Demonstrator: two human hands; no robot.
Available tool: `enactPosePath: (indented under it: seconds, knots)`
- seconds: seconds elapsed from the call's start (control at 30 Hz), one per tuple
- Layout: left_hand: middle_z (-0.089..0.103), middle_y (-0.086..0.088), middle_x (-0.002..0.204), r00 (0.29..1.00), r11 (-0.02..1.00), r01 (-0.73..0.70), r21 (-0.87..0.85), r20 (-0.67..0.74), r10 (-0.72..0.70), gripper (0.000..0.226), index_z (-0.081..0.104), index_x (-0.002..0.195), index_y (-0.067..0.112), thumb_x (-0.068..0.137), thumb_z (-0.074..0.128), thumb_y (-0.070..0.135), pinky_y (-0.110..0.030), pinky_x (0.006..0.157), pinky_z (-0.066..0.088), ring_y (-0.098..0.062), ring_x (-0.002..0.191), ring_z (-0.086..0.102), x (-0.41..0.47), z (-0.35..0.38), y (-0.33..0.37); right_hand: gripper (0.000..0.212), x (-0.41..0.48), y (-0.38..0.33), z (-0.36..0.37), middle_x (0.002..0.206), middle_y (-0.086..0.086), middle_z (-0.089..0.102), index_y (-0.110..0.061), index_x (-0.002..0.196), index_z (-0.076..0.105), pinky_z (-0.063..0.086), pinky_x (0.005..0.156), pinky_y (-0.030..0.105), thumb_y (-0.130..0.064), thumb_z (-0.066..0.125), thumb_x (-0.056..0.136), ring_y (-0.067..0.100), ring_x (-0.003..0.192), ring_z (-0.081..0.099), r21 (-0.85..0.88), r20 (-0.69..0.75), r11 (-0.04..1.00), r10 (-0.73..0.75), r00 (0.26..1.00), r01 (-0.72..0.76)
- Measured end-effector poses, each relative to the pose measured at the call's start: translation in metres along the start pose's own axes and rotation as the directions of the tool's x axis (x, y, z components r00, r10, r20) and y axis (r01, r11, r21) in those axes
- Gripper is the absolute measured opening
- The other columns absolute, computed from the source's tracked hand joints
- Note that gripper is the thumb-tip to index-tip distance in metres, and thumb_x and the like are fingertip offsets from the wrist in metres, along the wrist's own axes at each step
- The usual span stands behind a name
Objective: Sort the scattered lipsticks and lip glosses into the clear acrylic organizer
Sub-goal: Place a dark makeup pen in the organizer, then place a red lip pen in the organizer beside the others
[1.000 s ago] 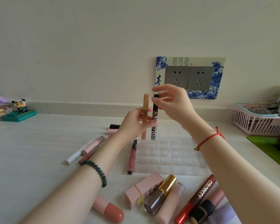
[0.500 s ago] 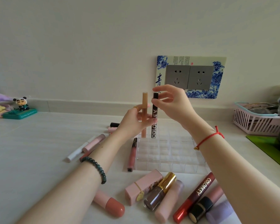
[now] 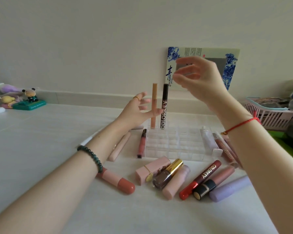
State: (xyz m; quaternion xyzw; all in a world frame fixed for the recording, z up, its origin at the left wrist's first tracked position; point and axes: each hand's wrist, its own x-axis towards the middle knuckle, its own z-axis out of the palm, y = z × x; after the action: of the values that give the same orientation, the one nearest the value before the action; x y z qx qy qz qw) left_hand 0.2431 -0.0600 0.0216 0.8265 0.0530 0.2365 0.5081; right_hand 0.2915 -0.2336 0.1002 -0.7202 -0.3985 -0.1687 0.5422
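Note:
The clear acrylic organizer point(image 3: 176, 146) sits mid-table. Two slim tubes stand upright in its far-left slots: a tan lip gloss point(image 3: 154, 97) and a black COLORKEY lip gloss point(image 3: 164, 105). My left hand point(image 3: 135, 112) hovers just left of the tan tube, fingers spread, holding nothing. Up and to the right of the black tube, my right hand point(image 3: 198, 78) is raised with its fingers apart and empty. Several lipsticks lie in front of the organizer, among them a pink square lipstick point(image 3: 150, 169), a red COLORKEY gloss point(image 3: 201, 178) and a coral lipstick point(image 3: 118, 181).
A pink gloss point(image 3: 141, 144) and a pale tube point(image 3: 119, 146) lie left of the organizer, more tubes point(image 3: 225, 149) on its right. A pink basket point(image 3: 269, 115) stands at the far right, small figurines point(image 3: 30, 98) at the far left. A wall socket plate point(image 3: 203, 53) is behind.
Both hands have let go of the two tubes, which now stand in the organizer. My right hand lifted up and right; my left hand drew back slightly left and spread its fingers.

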Motion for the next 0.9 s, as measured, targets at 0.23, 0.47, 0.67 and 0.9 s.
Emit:
enactPosePath:
  seconds: [0.23, 0.47, 0.67, 0.9]
  knots:
    - [0.055, 0.013, 0.118, 0.995, 0.984, -0.099, 0.148, 0.031, 0.096, 0.074, 0.040, 0.131, 0.027, 0.065, 0.070, 0.042, -0.013, 0.086, 0.041, -0.004, 0.108, 0.053, -0.068, -0.031, 0.020, 0.028, -0.038, -0.030, -0.016, 0.091, -0.007, 0.067, -0.024, 0.107, 0.061, 0.053, 0.074, 0.013, -0.018, 0.066, 0.080, 0.006, 0.080, 0.065, -0.149, 0.208, 0.976, -0.125, 0.970, 0.157]
    - [0.064, 0.033, 0.098, 0.905, 0.907, -0.293, 0.302, 0.395, 0.161, 0.037, 0.063, 0.098, 0.049, 0.063, 0.075, 0.050, -0.004, 0.084, 0.039, 0.013, 0.098, 0.055, -0.141, 0.006, 0.038, 0.021, -0.097, -0.012, -0.045, 0.089, -0.021, 0.063, -0.042, 0.094, 0.059, 0.046, 0.085, 0.012, -0.031, 0.064, 0.076, -0.010, 0.086, 0.057, -0.413, 0.679, 0.868, 0.091, 0.728, 0.276]
    - [0.062, 0.013, 0.116, 0.778, 0.708, -0.563, 0.427, 0.562, 0.280, 0.048, 0.058, 0.119, 0.032, 0.073, 0.071, 0.039, -0.013, 0.099, 0.025, 0.000, 0.109, 0.050, -0.147, 0.037, 0.033, 0.019, -0.129, 0.017, -0.066, 0.084, -0.020, 0.062, -0.038, 0.095, 0.065, 0.040, 0.069, 0.011, -0.025, 0.066, 0.080, -0.004, 0.079, 0.055, -0.524, 0.642, 0.827, 0.225, 0.733, 0.205]
    - [0.064, 0.010, 0.114, 0.816, 0.727, -0.528, 0.439, 0.499, 0.291, 0.037, 0.061, 0.115, 0.026, 0.079, 0.067, 0.026, -0.026, 0.099, 0.033, -0.006, 0.108, 0.054, -0.150, 0.043, 0.028, 0.013, -0.138, 0.033, -0.061, 0.095, -0.018, 0.062, -0.043, 0.096, 0.060, 0.018, 0.112, 0.044, -0.035, 0.054, 0.089, 0.015, 0.094, 0.050, -0.597, 0.599, 0.770, 0.242, 0.763, 0.225]
